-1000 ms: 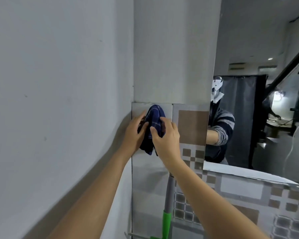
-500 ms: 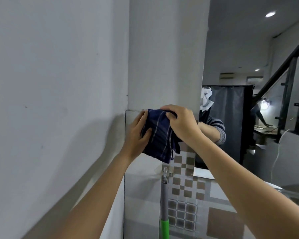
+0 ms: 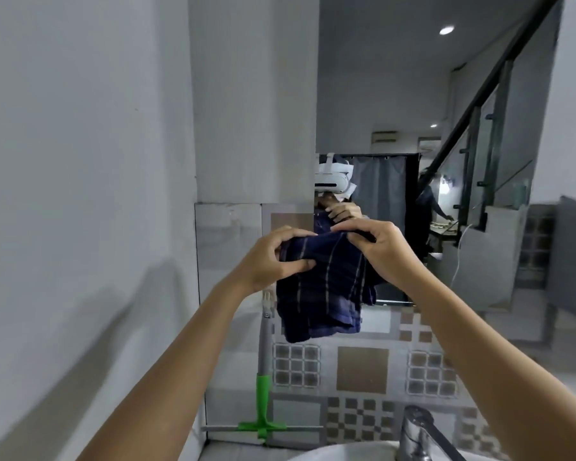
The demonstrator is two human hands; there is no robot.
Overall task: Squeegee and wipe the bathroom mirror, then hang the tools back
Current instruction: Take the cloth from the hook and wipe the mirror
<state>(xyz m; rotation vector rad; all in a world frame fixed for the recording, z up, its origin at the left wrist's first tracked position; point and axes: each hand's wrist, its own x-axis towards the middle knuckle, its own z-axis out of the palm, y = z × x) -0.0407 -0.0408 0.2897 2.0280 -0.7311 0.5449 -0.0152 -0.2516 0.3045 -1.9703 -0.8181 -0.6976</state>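
Observation:
I hold a dark blue striped cloth (image 3: 326, 287) up in front of me with both hands. My left hand (image 3: 273, 257) pinches its upper left edge and my right hand (image 3: 383, 247) grips its upper right corner, so it hangs spread between them. Behind it the bathroom mirror (image 3: 429, 111) fills the upper right and reflects a person with the cloth. A squeegee (image 3: 264, 387) with a grey and green handle hangs on the tiled wall below my left hand, its blade lowest.
A white wall (image 3: 80, 194) runs along the left. Patterned tiles (image 3: 363, 371) cover the wall under the mirror. A chrome faucet (image 3: 419, 434) and the white sink rim (image 3: 346, 452) sit at the bottom right.
My hands carried the cloth away from the corner tiles and opened it out between them. The view swung right and down, bringing the squeegee, faucet and sink into sight.

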